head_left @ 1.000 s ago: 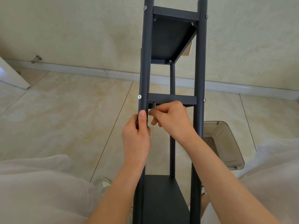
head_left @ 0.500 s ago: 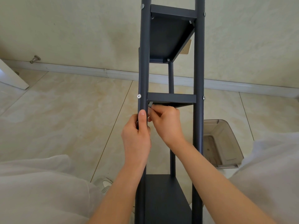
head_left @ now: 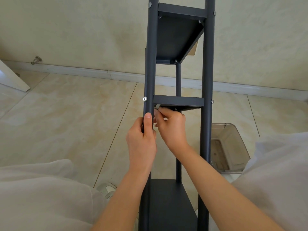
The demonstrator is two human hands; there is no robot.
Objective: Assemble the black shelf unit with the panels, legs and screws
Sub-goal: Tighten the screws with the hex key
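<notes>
Step in hand, likely: tightening the fastening under the mid panel [head_left: 178, 101], at its left front corner. Shelf [head_left: 207, 72] is upright, dead ahead, three panels on. Left hand [head_left: 141, 139] grips the left leg [head_left: 150, 72], thumb up, just below the screw [head_left: 144, 99]. Right hand [head_left: 171, 127] pinches a small metal tool [head_left: 157, 107] against the panel's underside. Next: turn the tool, with the leg held steady.

We log a smoky clear bin [head_left: 233, 147] on the tile floor [head_left: 66, 122], at right. A white baseboard [head_left: 83, 70] runs under the cream wall [head_left: 83, 30]; a metal doorstop [head_left: 35, 60] sits just above it. White panel [head_left: 11, 77] far left. White shoe [head_left: 108, 189] low, partly hidden.
</notes>
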